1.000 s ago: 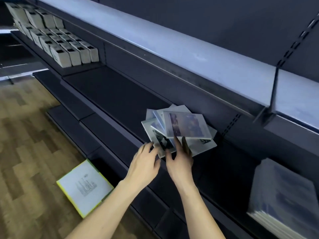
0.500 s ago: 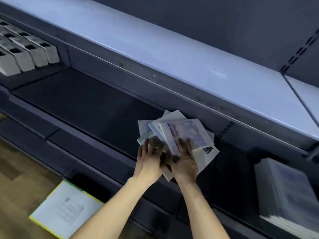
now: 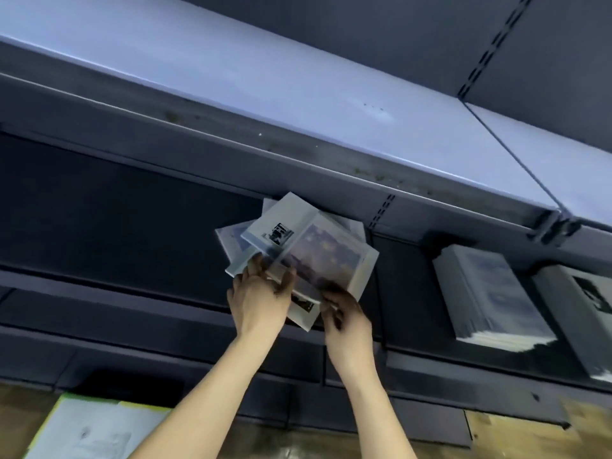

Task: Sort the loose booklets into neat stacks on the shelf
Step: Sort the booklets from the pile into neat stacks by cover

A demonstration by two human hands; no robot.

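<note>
Closest to us, down on the wood floor (image 3: 523,435), there's a white sheet with a yellow-green edge (image 3: 96,429) lying flat near the bottom left corner of the view; it sits just in front of the dark base of the shelving.

Next up are our forearms reaching in; our left hand (image 3: 258,299) has its fingers curled up under the near edge of the loose booklets (image 3: 298,246), with the fingertips tucked against the lower ones, so it's gripping the pile from the left; our right hand (image 3: 344,309) is curled in at the pile's near right corner, thumb and fingers look pinched on the bottom edge of the top booklet, though it's blurry enough that we can't make out each finger.

The booklets themselves are a messy fan, covers rotated every which way, resting on the dark middle shelf (image 3: 116,210) roughly mid-way along it, and reaching back toward its rear wall; the top one shows a bluish picture, the one under it a small black-and-white photo.

Further right on that same shelf, well apart from the pile, sits a squared-up stack (image 3: 486,289); just beside it at the right edge there's a second stack (image 3: 583,313), partly cut off.

Above everything runs the pale upper shelf (image 3: 265,84).
</note>
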